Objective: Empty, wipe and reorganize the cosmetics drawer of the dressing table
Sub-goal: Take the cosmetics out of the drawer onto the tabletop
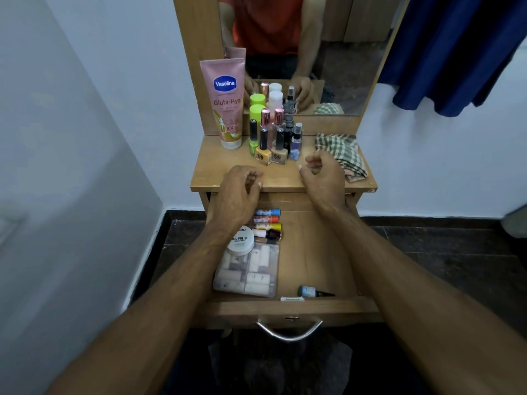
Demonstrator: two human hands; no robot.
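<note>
On the table (216,173) top, from the left: pink Vaseline tube (225,104) standing cap-down against the mirror frame (196,52); just beside it a tight cluster of upright nail polish bottles (269,138) with green-capped and white-capped bottles behind; small spray bottle (296,141) at the cluster's right edge; checked cloth (342,153) crumpled at the right rear corner.

Left hand (238,195) hovers over the table's front edge, fingers loosely curled, nothing in it. Right hand (323,172) over the table top, just beside the cloth, fingers curled loosely, also holding nothing.

Drawer (313,252) pulled well out below. Left part: row of small coloured tubes (266,223) lying side by side; round white tub (241,240) labelled nail polish remover wipes, resting on a clear zip pouch (246,273) packed with pale tubes. Middle of drawer floor bare wood. Front right: small dark dropper bottle (312,292) lying on its side; small white item (291,299) against the front wall, too small to identify. Metal handle (289,332) on the drawer front.
</note>
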